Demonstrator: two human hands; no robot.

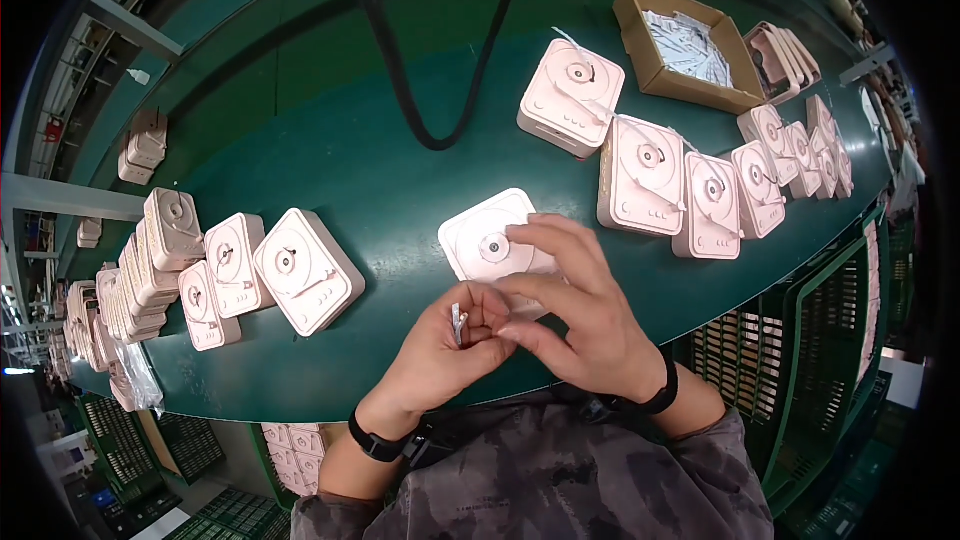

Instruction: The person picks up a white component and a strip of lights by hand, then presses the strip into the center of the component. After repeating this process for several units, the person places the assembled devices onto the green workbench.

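In front of me on the green table lies a pale pink box shaped like a small record player (485, 240), with a round disc on top. Over its near edge, my left hand (445, 350) is curled closed around some small white and silvery pieces (459, 322), too small to name for certain. My right hand (600, 325) reaches in from the right, its thumb and index finger apart and touching the left fingertips. Its other fingers stretch over the right part of the record player, hiding that part. Nothing shows between the right fingers.
Finished-looking pink record players (308, 272) stand at the left, with stacks (140, 280) beyond. More form a row (645, 175) at the right. A cardboard box (740, 95) holds small white packets. A black cable (440, 145) hangs over the table. Green crates (820, 340) stand below the right edge.
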